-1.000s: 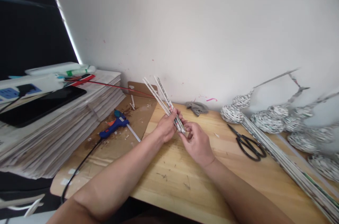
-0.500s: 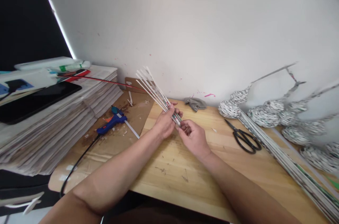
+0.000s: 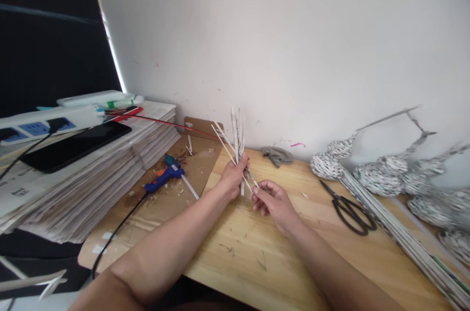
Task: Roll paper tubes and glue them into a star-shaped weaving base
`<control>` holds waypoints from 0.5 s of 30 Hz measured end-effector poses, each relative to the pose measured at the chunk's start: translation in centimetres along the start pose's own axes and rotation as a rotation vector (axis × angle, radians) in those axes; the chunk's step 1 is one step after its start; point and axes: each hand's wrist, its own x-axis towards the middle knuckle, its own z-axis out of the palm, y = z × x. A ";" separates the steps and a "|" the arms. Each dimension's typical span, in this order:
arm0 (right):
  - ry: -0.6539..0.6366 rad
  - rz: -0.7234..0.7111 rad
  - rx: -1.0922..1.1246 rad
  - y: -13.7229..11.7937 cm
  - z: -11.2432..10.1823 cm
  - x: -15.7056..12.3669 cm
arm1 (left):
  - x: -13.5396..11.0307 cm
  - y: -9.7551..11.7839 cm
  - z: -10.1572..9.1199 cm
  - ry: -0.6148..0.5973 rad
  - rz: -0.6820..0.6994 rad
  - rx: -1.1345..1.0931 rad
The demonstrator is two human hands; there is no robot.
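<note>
"Starting from the middle, what is in hand?"

"A loose bunch of paper sticks (image 3: 238,142), held up above the wooden counter (image 3: 220,247), between the person's 2 hands."

"And the fingers?"

"Those of the left hand (image 3: 233,177) are closed around the bunch towards its lower part. Those of the right hand (image 3: 272,202) pinch at a lower end that slants out towards them. Whether they have 1 end or 2, I cannot tell."

"How far along is it?"

"Partway, I'd judge. The sticks are already rolled and gathered in 1 grip, but the ends are uneven and no tie, weave or glue shows on them, though the left hand hides a part. How much is left, I can't say."

"What do they look like?"

"Slim, straight and pale, with dark print along at least 1 and a touch of colour near the right hand. The upper ends spread like a fan; some are blurred, so I won't count them."

"And round about?"

"To the right, black scissors (image 3: 337,198) lie just beside a bundle of long paper rods (image 3: 385,220), whose far end reaches woven paper pieces (image 3: 326,166). To the left, a blue glue gun (image 3: 165,175) rests on cardboard (image 3: 205,166), near a thick paper stack (image 3: 110,188)."
</note>
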 end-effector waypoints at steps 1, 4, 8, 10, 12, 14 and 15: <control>-0.030 0.020 0.006 -0.1 0.1 -0.1 | 0.0 0.1 0.0 0.013 -0.004 -0.007; -0.122 0.080 0.070 -0.1 0.1 -0.4 | 0.1 0.2 0.0 0.023 -0.031 -0.028; -0.179 0.165 0.250 0.0 0.1 -0.4 | 0.0 0.1 0.1 0.009 -0.013 -0.033; -0.178 0.176 0.315 0.1 0.0 -0.3 | 0.1 0.0 0.1 0.013 -0.002 -0.042; -0.175 0.179 0.345 0.1 0.0 -0.3 | 0.2 0.1 0.1 0.028 -0.004 -0.057; -0.177 0.184 0.352 0.2 0.0 -0.3 | 0.3 0.2 0.0 0.039 -0.021 -0.064; -0.178 0.184 0.353 0.2 0.0 -0.3 | 0.3 0.2 0.0 0.037 -0.029 -0.065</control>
